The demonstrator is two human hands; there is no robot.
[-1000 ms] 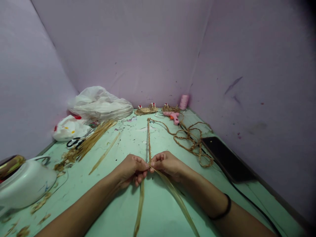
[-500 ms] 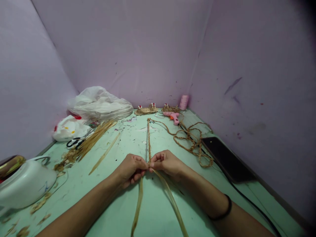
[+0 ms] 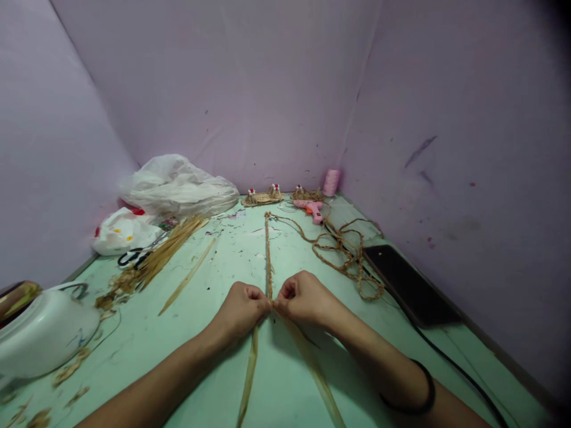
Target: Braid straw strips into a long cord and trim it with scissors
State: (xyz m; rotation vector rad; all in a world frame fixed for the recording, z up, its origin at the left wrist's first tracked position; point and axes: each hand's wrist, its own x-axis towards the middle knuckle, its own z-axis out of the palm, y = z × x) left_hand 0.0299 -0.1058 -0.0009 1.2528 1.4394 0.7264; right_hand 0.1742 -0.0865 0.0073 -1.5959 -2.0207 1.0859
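The left hand [image 3: 243, 310] and left forearm [image 3: 165, 371] are bare over their visible length. The right hand [image 3: 306, 299] is likewise bare. The right forearm [image 3: 375, 345] carries one worn item: a narrow, plain black band [image 3: 430, 389], loop-shaped, encircling it above the wrist.

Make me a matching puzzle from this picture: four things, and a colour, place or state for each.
1. Straight cord
2. Glue gun
3. Big plastic bag
4. Flat slab

A. Black, at the right
B. Near end between left hand and right hand
C. Mostly pink
D. White, crumpled, at the back left

Pairs: 1-B, 2-C, 3-D, 4-A
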